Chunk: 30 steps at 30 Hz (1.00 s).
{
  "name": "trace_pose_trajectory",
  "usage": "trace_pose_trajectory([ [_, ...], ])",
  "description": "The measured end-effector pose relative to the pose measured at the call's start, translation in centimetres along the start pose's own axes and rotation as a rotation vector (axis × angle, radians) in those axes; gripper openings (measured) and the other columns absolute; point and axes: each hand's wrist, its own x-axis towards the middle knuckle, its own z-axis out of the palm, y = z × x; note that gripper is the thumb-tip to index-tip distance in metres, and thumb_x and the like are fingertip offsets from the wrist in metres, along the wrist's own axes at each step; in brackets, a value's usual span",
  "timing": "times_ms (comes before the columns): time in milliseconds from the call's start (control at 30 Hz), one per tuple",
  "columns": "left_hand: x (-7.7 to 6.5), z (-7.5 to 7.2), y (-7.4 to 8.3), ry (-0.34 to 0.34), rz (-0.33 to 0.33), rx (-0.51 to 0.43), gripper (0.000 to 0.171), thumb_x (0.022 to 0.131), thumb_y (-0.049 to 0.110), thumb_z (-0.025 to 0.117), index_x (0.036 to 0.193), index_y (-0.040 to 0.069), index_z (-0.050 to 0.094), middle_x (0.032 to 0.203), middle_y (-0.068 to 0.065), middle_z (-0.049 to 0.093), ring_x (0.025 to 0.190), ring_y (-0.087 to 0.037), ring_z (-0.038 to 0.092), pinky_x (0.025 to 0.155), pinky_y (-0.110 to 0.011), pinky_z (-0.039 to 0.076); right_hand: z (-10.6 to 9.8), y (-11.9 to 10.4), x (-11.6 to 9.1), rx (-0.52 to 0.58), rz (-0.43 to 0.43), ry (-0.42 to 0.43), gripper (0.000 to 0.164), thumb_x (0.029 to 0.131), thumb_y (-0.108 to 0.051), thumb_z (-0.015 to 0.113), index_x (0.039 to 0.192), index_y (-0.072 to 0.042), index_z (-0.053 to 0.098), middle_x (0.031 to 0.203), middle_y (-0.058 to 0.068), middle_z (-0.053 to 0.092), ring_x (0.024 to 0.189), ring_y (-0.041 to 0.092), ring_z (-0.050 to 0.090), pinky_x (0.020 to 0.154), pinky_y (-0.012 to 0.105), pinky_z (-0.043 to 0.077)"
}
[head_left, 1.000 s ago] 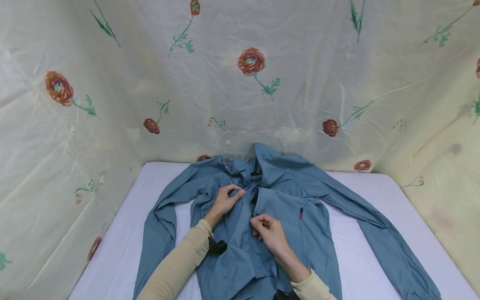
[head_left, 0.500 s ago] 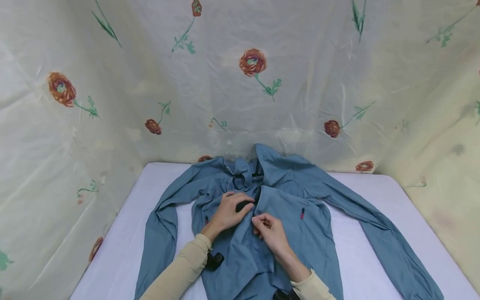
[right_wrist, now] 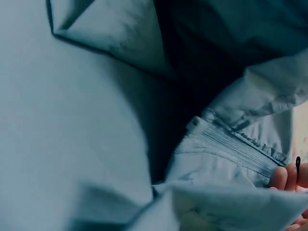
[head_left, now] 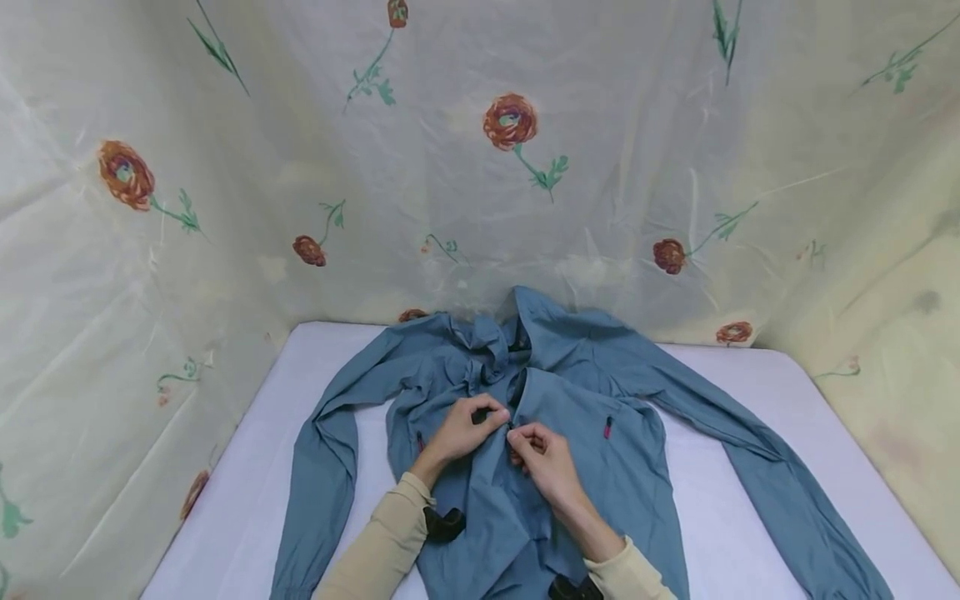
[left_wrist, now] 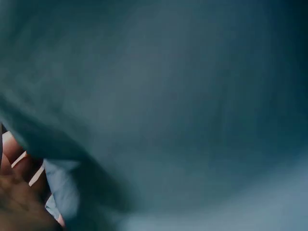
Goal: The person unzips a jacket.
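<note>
A blue jacket (head_left: 600,500) lies front up, its collar end gaping. My left hand (head_left: 459,435) brings thumb and index finger together on the front edge beside the zipper. Just below and to the right, my right hand (head_left: 551,468) pinches at the zipper line. In the right wrist view, fingertips (right_wrist: 288,177) hold the zipper (right_wrist: 240,149) at its slider, and a black pull loop (right_wrist: 298,163) sticks up there; the teeth run joined from the hem to the fingers. Blurred cloth fills most of the left wrist view, with curled fingers (left_wrist: 29,166) at its left edge.
The jacket rests on a table with a white cover (head_left: 330,354). Its sleeves (head_left: 795,483) spread to both sides. A red-tabbed pocket zipper (head_left: 608,427) shows on the chest. Flower-printed sheeting (head_left: 420,150) encloses the table at the back and sides.
My left hand has come down and right from the upper front to the zipper line, passing through a wider finger spread. The right hand has stayed nearly in place.
</note>
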Motion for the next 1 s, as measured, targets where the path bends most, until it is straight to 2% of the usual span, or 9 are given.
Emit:
trace_pose_trajectory([
  [67, -0.1, -0.3, 0.8, 0.031, 0.006, -0.002, 0.015, 0.094, 0.010, 0.058, 0.093, -0.001, 0.068, 0.093, -0.016, 0.067, 0.088, -0.028, 0.062, 0.084, -0.032, 0.050, 0.0, 0.0, 0.0, -0.002, -0.002, -0.007, 0.017, 0.094, -0.019, 0.060, 0.094, -0.003, 0.067, 0.078, 0.010, 0.066, 0.066, 0.015, 0.061, 0.059, 0.026, 0.052],
  [233, 0.1, -0.6, 0.9, 0.080, 0.001, 0.023, 0.014, 0.093, 0.009, 0.060, 0.092, -0.002, 0.068, 0.092, -0.017, 0.068, 0.090, -0.029, 0.063, 0.086, -0.032, 0.050, 0.0, 0.0, -0.2, -0.002, -0.006, -0.031, 0.017, 0.094, -0.019, 0.061, 0.094, -0.004, 0.067, 0.079, 0.012, 0.065, 0.068, 0.016, 0.061, 0.062, 0.027, 0.052],
  [333, 0.4, -0.4, -0.3, 0.084, -0.027, 0.038, 0.017, 0.093, 0.014, 0.061, 0.094, -0.002, 0.068, 0.095, -0.017, 0.068, 0.092, -0.030, 0.063, 0.088, -0.034, 0.050, 0.0, 0.0, -0.5, -0.012, -0.009, -0.026, 0.017, 0.094, -0.020, 0.061, 0.094, -0.003, 0.067, 0.078, 0.011, 0.065, 0.067, 0.015, 0.060, 0.061, 0.027, 0.052],
  [467, 0.8, 0.1, -2.4, 0.125, -0.040, 0.035, 0.017, 0.093, 0.016, 0.061, 0.094, 0.001, 0.069, 0.095, -0.016, 0.068, 0.091, -0.030, 0.062, 0.086, -0.039, 0.050, 0.0, 0.2, -0.8, -0.034, -0.004, -0.027, 0.017, 0.093, -0.019, 0.061, 0.094, -0.003, 0.067, 0.076, 0.010, 0.065, 0.065, 0.013, 0.060, 0.058, 0.027, 0.051],
  [533, 0.8, 0.1, -2.9, 0.132, -0.043, 0.027, 0.017, 0.092, 0.020, 0.062, 0.094, 0.004, 0.069, 0.095, -0.013, 0.068, 0.090, -0.028, 0.062, 0.085, -0.041, 0.049, 0.0, 0.3, -0.9, -0.034, 0.005, -0.030, 0.016, 0.093, -0.018, 0.061, 0.094, -0.003, 0.067, 0.076, 0.009, 0.065, 0.065, 0.013, 0.060, 0.058, 0.027, 0.051],
  [733, 0.7, -0.3, -3.4, 0.127, -0.064, 0.010, 0.018, 0.092, 0.027, 0.063, 0.093, 0.011, 0.070, 0.094, -0.006, 0.068, 0.088, -0.021, 0.061, 0.083, -0.036, 0.050, 0.2, 0.5, -1.0, -0.015, 0.018, -0.034, 0.014, 0.094, -0.016, 0.060, 0.094, -0.004, 0.067, 0.076, 0.008, 0.065, 0.065, 0.014, 0.060, 0.058, 0.027, 0.051],
  [833, 0.7, -0.4, -3.5, 0.127, -0.071, 0.025, 0.018, 0.092, 0.029, 0.062, 0.093, 0.012, 0.069, 0.093, -0.005, 0.068, 0.087, -0.018, 0.061, 0.083, -0.033, 0.050, 0.2, 0.5, -1.1, -0.015, 0.014, -0.032, 0.014, 0.094, -0.017, 0.060, 0.093, -0.004, 0.067, 0.076, 0.008, 0.065, 0.065, 0.014, 0.059, 0.058, 0.027, 0.051],
  [1000, 0.6, -0.6, -3.5, 0.127, -0.068, 0.031, 0.020, 0.093, 0.029, 0.061, 0.093, 0.011, 0.070, 0.093, -0.007, 0.068, 0.088, -0.020, 0.061, 0.083, -0.034, 0.049, 0.3, 0.4, -1.4, -0.009, 0.012, -0.034, 0.014, 0.093, -0.016, 0.061, 0.092, -0.003, 0.067, 0.074, 0.009, 0.065, 0.064, 0.014, 0.060, 0.057, 0.027, 0.051],
])
